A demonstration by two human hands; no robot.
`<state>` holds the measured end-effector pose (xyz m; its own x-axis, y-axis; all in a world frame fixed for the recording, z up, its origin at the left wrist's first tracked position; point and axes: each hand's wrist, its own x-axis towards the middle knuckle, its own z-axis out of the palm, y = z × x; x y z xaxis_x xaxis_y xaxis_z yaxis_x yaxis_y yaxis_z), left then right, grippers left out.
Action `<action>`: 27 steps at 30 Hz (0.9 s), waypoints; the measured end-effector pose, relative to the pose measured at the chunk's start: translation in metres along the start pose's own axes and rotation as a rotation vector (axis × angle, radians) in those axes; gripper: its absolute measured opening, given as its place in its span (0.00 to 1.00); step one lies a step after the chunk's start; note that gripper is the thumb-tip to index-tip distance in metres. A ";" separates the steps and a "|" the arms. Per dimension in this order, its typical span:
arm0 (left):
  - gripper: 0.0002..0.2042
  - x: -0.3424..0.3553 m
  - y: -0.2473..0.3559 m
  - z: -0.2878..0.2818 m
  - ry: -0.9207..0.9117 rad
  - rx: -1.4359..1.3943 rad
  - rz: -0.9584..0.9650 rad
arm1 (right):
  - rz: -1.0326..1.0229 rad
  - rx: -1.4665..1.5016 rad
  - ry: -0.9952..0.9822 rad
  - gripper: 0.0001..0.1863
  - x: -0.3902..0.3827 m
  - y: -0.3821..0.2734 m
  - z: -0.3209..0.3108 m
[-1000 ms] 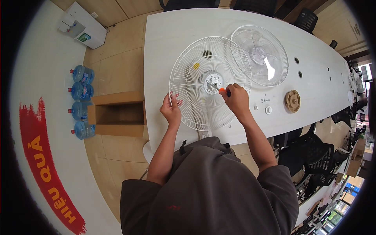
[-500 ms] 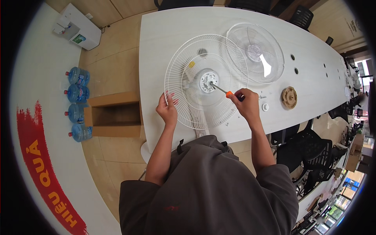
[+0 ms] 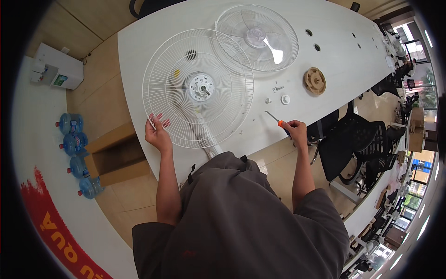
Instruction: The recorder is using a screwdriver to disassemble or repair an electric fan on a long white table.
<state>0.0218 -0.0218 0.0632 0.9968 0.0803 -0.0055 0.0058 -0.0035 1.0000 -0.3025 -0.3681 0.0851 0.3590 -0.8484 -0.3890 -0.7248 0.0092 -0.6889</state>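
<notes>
A white wire fan guard [image 3: 223, 114] sits over the fan's motor hub [image 3: 201, 88], whose metal shaft pokes up through the middle. My left hand [image 3: 159, 134] grips the guard's near left rim, with fingertips showing through the wires. In my right hand [image 3: 296, 131] is a screwdriver with an orange handle [image 3: 280, 123], its shank angled toward the table and apart from the fan. The fan's white stand [image 3: 206, 138] runs beneath the guard toward my body. A clear plastic fan blade set with a second guard [image 3: 274, 28] lies behind it.
Loose screws [image 3: 278, 88], a white round cap [image 3: 285, 99] and a brown round part [image 3: 315, 81] lie on the white table [image 3: 334, 60]. An open cardboard box [image 3: 118, 153] stands at the left, near several water bottles [image 3: 76, 166]. Black chairs [image 3: 353, 144] are at the right.
My right hand has drawn the screwdriver away from the hub, to the right and nearer me. My left hand stays on the guard's rim. The head view has turned to the right.
</notes>
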 end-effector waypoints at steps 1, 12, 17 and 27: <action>0.14 0.000 -0.001 0.001 -0.011 0.000 0.001 | 0.017 0.006 -0.024 0.13 0.006 0.011 0.004; 0.14 0.002 0.000 -0.004 0.016 0.050 0.023 | -0.041 0.032 0.045 0.19 0.041 0.043 0.032; 0.13 0.003 -0.006 -0.005 0.036 0.046 0.012 | 0.079 0.337 0.045 0.20 0.034 0.029 0.038; 0.13 0.002 -0.008 -0.006 0.012 -0.022 0.001 | -0.171 0.492 -0.120 0.11 0.067 -0.046 0.139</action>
<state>0.0231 -0.0154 0.0555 0.9957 0.0928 -0.0043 0.0026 0.0186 0.9998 -0.1630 -0.3521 0.0057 0.5338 -0.7930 -0.2936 -0.2994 0.1474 -0.9427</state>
